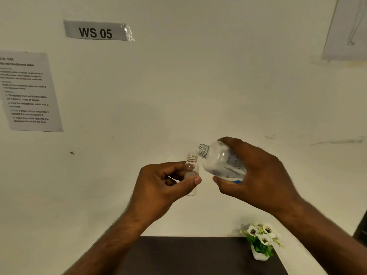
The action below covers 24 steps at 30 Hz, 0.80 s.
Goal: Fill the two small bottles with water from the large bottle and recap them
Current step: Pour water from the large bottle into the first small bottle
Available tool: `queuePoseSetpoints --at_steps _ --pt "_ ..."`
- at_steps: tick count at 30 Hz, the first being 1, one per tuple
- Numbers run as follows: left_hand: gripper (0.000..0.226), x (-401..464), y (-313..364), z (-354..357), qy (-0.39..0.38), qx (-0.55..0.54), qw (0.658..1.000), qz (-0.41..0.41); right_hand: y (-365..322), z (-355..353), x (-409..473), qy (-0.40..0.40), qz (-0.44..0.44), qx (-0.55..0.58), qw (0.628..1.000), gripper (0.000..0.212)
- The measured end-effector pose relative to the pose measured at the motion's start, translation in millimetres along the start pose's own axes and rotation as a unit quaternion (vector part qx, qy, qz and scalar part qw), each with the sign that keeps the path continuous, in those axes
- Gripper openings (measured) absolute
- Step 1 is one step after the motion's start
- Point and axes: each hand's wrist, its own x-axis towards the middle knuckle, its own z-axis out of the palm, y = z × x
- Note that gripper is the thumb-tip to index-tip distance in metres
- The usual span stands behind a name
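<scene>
In front of a pale wall, above the far edge of a dark table (188, 255), a person holds two uncapped bottles up in the air. The left hand (158, 187) pinches a small clear bottle (191, 169) upright between thumb and fingers, its threaded mouth open at the top. The right hand (258, 175) wraps around a large clear bottle (222, 161) with a printed label, tilted so its open neck points left and slightly up, just beside and a little above the small bottle's mouth; the two necks stand close but apart. No stream of water shows between them, and whether the small bottle holds any water cannot be told. On the table's right corner sits a small white pot of white flowers (260, 239). On the wall hang a grey sign (95, 31) reading "WS 05", a printed instruction sheet (29, 92) at left, and a pale drawing sheet (347, 28) at upper right.
</scene>
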Motion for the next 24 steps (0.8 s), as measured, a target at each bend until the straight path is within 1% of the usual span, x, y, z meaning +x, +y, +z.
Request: queuePoseSetpoints --at_steps 6,17,24 --pt "0.041 2.8 1.1 -0.3 -0.004 0.009 1.0 0.005 -0.1 -3.0 3.3 0.005 -0.001 -0.007 1.0 0.079" --pt "0.04 1.9 -0.7 -2.6 -0.004 -0.012 1.0 -0.01 -3.4 -4.6 5.7 -0.007 -0.013 -0.019 1.0 0.08" --pt "0.043 -0.6 -2.8 -2.7 -0.005 -0.015 1.0 -0.012 -1.9 -3.4 8.6 -0.016 -0.03 -0.036 0.999 0.081"
